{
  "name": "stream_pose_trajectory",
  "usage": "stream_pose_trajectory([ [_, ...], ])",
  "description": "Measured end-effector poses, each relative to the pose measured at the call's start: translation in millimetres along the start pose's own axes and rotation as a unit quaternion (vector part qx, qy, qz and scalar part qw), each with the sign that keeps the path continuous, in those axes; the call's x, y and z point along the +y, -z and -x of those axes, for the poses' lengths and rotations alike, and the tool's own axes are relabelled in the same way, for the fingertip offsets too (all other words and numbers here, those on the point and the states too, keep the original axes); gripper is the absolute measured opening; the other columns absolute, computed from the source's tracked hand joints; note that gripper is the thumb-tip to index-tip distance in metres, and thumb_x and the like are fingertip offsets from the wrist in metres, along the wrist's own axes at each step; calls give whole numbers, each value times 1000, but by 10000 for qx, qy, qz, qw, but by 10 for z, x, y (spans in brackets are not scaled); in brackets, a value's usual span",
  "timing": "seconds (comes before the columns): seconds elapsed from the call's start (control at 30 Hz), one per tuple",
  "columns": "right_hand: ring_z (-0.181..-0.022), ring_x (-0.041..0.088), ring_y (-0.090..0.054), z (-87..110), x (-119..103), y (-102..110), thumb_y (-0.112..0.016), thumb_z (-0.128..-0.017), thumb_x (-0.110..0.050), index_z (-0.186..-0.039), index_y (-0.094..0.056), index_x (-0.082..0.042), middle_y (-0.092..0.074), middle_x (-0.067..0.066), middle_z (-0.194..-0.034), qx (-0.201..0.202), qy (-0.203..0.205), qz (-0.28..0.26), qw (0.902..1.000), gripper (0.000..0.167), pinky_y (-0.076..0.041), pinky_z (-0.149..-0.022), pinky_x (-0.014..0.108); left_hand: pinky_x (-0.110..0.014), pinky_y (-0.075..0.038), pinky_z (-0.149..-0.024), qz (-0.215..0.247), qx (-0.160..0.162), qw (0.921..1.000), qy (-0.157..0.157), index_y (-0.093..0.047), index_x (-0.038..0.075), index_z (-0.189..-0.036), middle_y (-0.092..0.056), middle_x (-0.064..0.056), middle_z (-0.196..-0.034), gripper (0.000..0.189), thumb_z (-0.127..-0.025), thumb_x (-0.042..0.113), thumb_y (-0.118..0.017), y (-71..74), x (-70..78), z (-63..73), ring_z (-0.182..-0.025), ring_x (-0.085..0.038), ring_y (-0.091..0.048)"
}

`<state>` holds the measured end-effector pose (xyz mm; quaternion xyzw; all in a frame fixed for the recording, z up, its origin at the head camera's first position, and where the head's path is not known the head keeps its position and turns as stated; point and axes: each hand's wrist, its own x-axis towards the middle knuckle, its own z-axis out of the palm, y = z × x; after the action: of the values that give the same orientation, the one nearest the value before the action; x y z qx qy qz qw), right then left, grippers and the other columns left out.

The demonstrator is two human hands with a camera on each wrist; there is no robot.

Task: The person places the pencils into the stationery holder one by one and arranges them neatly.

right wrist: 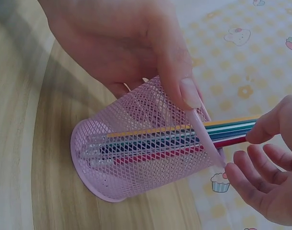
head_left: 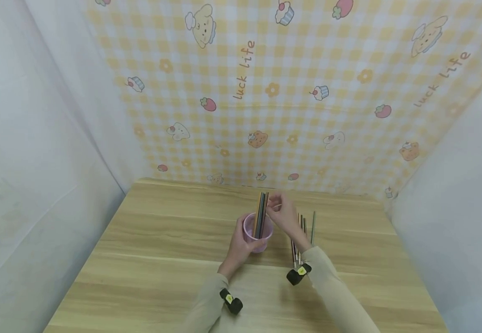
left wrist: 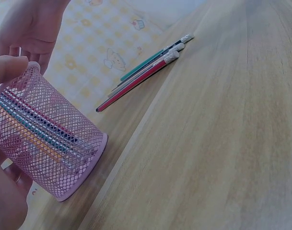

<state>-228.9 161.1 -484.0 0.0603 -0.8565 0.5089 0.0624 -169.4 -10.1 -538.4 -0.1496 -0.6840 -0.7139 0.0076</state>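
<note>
A pink mesh pencil cup (head_left: 260, 249) stands slightly tilted on the wooden table, gripped by my left hand (head_left: 239, 244) around its side, the thumb near the rim. Inside leans a bundle of pencils (right wrist: 232, 127), yellow, teal, dark blue and red, pale ends down at the cup's bottom. My right hand (head_left: 282, 215) is at the bundle's upper part, just over the rim. In the right wrist view its nearest fingertip meets the red pencil, while the other fingers are spread loosely below, apart from the pencils.
More pencils (left wrist: 141, 79) lie on the table (head_left: 162, 222) right of the cup, partly under the right forearm; one green pencil (head_left: 313, 226) lies a little apart. A yellow checked cloth (head_left: 241, 115) hangs behind the table, with white curtains (head_left: 453, 208) at the sides.
</note>
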Motion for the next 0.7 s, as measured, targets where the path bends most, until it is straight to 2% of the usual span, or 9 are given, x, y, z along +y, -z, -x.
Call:
stream_pose_trajectory([
  [0.2,-98,35,-70,29,31,80,-64,-91,-6,-124,-58,2,-67,21,-111,-79,-329,140,9993,35,-62,-81,39,-67,-33,-116,39,37,10000,-39,-31,-10,-149,-44,-33,-147,88,-77,-2,-82,-4,-8,-1,-133,-54,-44],
  [0.33,-103,35,-68,21,91,153,-62,-93,-10,-124,-58,-1,-66,20,-115,-66,-552,281,9981,33,-62,-80,38,-66,-32,-117,25,19,10000,5,-30,-8,-150,-43,-34,-147,89,-77,0,-82,0,-10,1,-134,-53,-43],
  [0.53,-104,35,-66,-2,237,270,-60,-93,-10,-126,-56,1,-65,21,-117,47,-755,344,9965,35,-61,-79,35,-68,-31,-117,11,27,10000,2,-31,-7,-149,-43,-33,-147,89,-78,2,-82,1,-8,-1,-134,-53,-43],
  [0.7,-106,38,-64,13,361,373,-59,-93,-7,-125,-56,5,-64,23,-117,198,-819,325,9959,34,-61,-84,39,-67,-31,-117,-2,28,10000,16,-31,-8,-149,-43,-34,-148,89,-78,2,-83,-1,1,3,-134,-53,-43],
])
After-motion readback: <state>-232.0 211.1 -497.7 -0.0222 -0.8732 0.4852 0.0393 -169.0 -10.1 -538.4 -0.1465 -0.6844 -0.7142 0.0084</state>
